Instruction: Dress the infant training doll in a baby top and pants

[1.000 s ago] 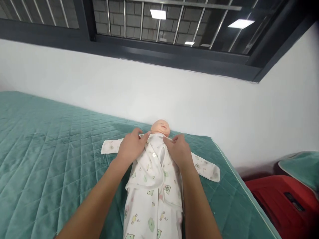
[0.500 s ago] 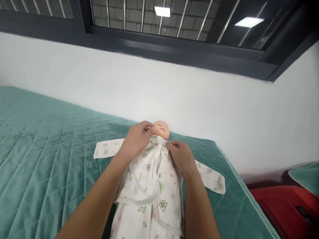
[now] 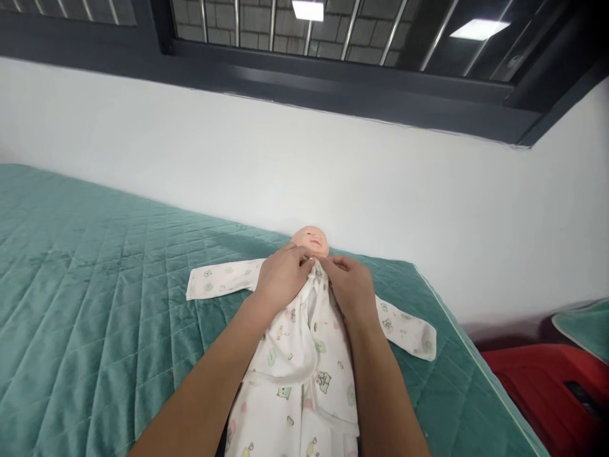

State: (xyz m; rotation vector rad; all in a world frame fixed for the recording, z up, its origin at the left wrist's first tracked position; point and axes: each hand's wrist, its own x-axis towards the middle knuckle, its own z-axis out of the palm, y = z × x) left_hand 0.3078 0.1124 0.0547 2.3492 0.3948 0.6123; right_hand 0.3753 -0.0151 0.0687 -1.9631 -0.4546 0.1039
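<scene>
Just below the head of the doll (image 3: 311, 240), the neck of the white shirt (image 3: 328, 355) is pinched on one side by the left hand (image 3: 284, 274) and on the other by the right hand (image 3: 353, 284), both about as near. The doll is laid face up on the green quilt (image 3: 104, 304), its long way pointing straight ahead. Both hands are reached forward, backs up, with fingertips nearly brought together.

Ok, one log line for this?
left hand: at neckline, white printed top | right hand: likewise | peach doll: face-up, green quilted bedspread
</scene>
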